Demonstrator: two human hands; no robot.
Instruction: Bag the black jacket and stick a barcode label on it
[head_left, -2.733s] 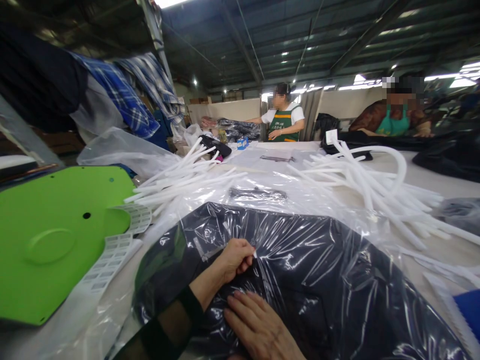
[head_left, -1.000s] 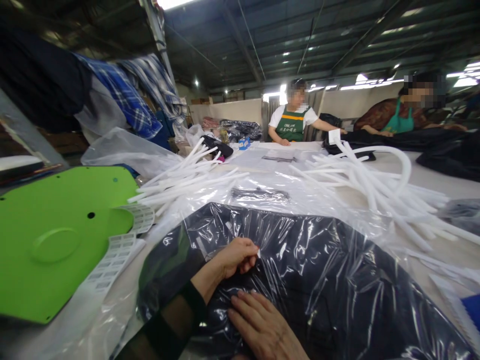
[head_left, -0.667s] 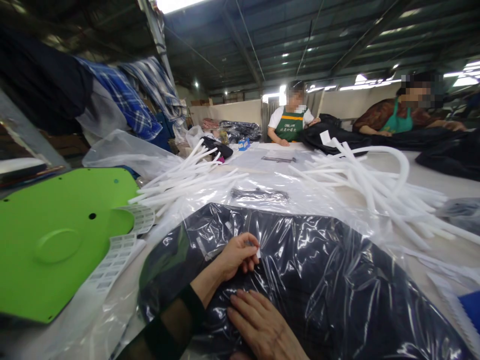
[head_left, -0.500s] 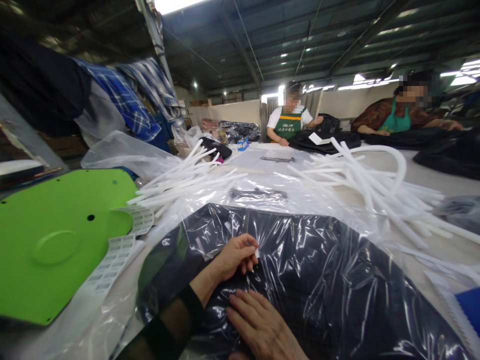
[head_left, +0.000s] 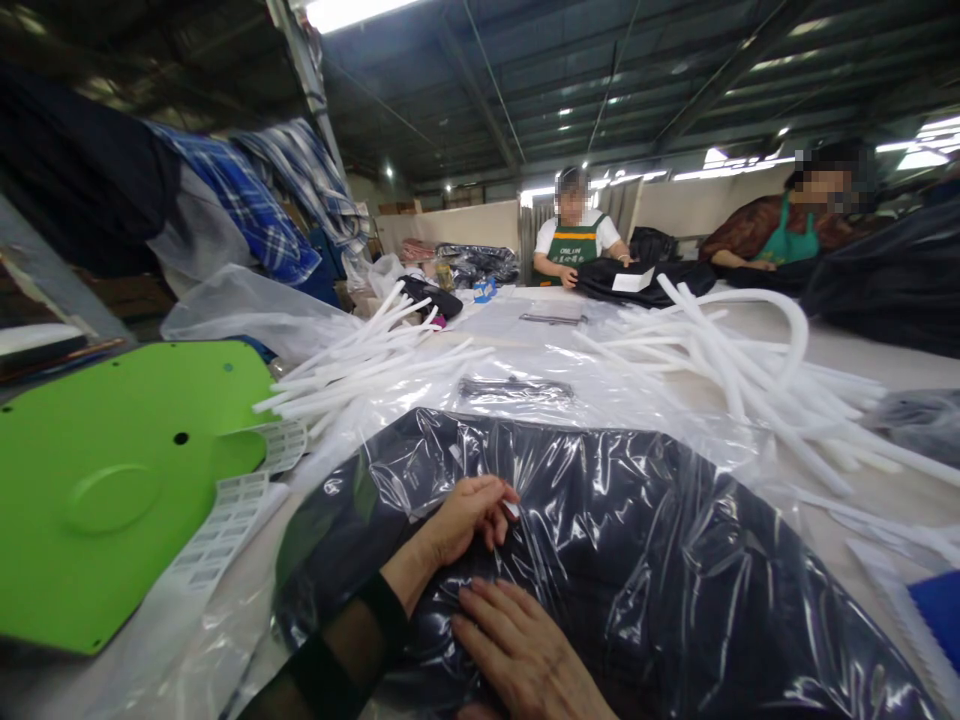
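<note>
A large black item in a clear plastic bag (head_left: 637,540) lies in front of me, its film creased and shiny. My left hand (head_left: 469,520) is over the middle of the bag, thumb and fingers pinched on a small white sticker (head_left: 512,509). The sticker is right at the film, but whether it sticks there I cannot tell. Just below, my right hand (head_left: 521,645) rests flat on the bag with its fingers stretched out. A sheet of white stickers (head_left: 225,535) lies to the left, partly under a green board (head_left: 97,480).
Bundles of white foam rods (head_left: 367,365) lie beyond the bag on the left, and more rods (head_left: 750,350) on the right. Folded clear bags (head_left: 517,390) lie between them. Two co-workers (head_left: 574,245) handle black items across the table. Clothes (head_left: 232,200) hang at the left.
My left hand has pressed slightly down toward the bag with the sticker; my right hand stays put. Across the table, a co-worker's white paper now lies flat on a black item.
</note>
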